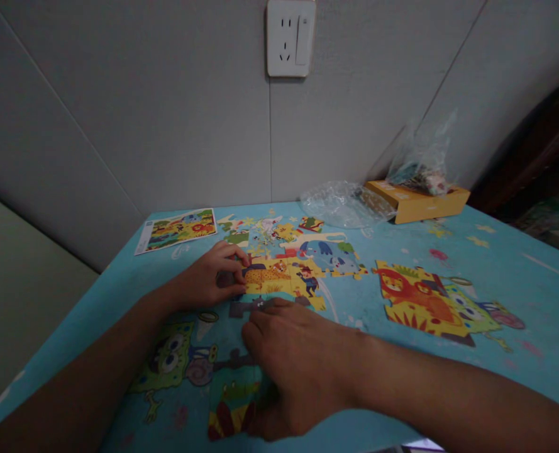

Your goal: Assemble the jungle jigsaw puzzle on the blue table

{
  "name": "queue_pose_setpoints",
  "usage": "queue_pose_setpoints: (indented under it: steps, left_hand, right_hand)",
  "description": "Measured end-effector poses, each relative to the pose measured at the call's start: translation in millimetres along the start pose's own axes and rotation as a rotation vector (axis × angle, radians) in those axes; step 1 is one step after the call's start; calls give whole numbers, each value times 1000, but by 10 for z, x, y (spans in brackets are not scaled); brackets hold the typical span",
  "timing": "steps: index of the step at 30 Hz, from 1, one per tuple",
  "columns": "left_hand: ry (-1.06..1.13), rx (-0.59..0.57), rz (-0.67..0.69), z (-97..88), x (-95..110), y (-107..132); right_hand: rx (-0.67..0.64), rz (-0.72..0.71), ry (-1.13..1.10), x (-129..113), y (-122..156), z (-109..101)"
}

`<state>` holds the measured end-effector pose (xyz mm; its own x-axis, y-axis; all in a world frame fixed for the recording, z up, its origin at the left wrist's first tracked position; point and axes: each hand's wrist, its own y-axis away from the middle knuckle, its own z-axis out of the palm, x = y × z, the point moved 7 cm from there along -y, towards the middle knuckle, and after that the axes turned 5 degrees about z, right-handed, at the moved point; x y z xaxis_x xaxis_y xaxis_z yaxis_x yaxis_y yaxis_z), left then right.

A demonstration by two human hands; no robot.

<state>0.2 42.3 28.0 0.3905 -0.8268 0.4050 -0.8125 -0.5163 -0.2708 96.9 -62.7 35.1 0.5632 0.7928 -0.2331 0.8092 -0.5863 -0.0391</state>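
My left hand has its fingers and thumb bent against the left edge of a joined puzzle section with a leopard and a person in a hat. My right hand reaches across the front of the table, closed around the right side of a puzzle section with a green crocodile. That section lies nearer to me, apart from the leopard section; my hand hides its right part. Behind the leopard section are joined pieces with blue elephants. To the right lies a joined lion section.
Loose puzzle pieces lie at the back. A printed picture sheet rests at the back left. Clear plastic and an orange box with a plastic bag on it stand back right, near the wall. The tablecloth is blue with cartoon prints.
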Motion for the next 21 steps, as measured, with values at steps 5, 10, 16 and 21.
queue_pose_setpoints:
  steps: [5,10,16,21]
  left_hand:
    - [5,9,14,-9,11,-4]
    - [-7,2,32,-2,15,7]
    - [-10,-29,27,19,30,25]
    - [49,-161,29,156,34,74]
  right_hand:
    - [1,54,-42,80,-4,-37]
    - [56,99,-14,164,-28,-110]
    - [60,188,15,253,-58,-96]
    - [42,191,34,278,-70,-96]
